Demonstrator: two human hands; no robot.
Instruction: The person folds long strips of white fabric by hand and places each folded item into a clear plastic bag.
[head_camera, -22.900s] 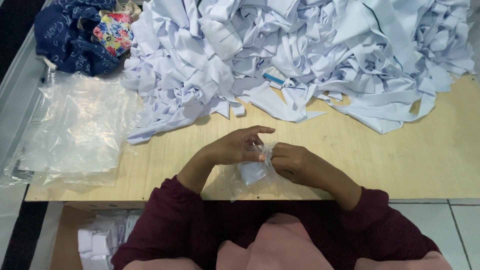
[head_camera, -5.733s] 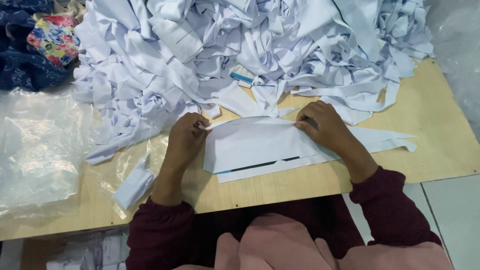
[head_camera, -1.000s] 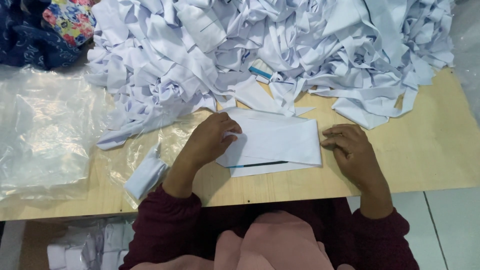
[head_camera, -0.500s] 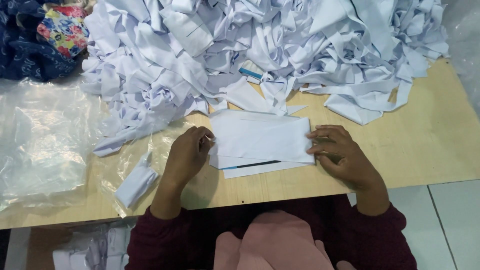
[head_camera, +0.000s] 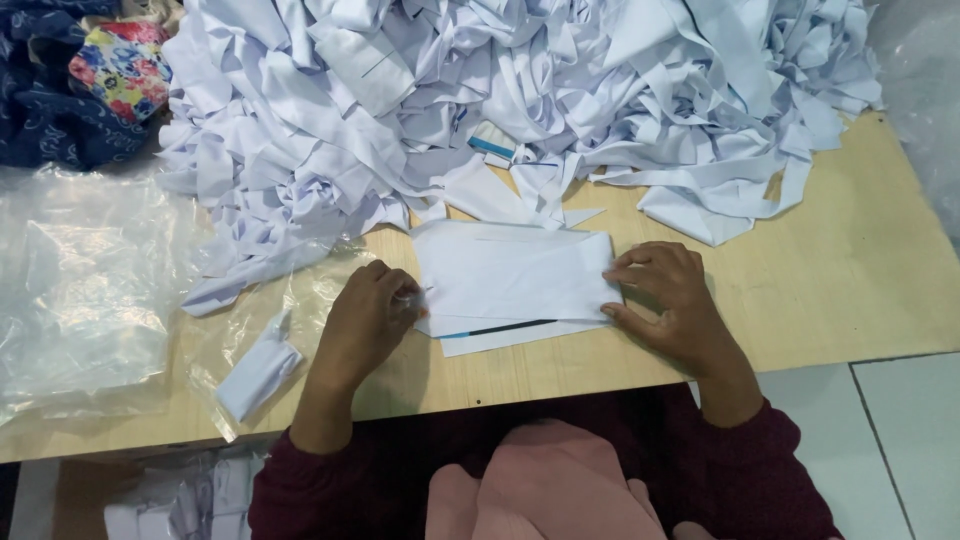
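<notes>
Pinching both short ends, we hold a folded white cloth rectangle (head_camera: 515, 285) flat on the pale wooden table (head_camera: 860, 270).

Our left hand (head_camera: 365, 320) grips its left edge and our right hand (head_camera: 665, 295) its right edge, just below the heap of white fabric strips (head_camera: 480, 100); a small bagged white bundle (head_camera: 258, 370) lies to the left on clear plastic bags (head_camera: 80, 290).

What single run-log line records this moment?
left hand: on left edge of folded white cloth piece | right hand: pinching its right edge | cloth: flat on pale wooden table | behind: heap of white cloth strips
</notes>
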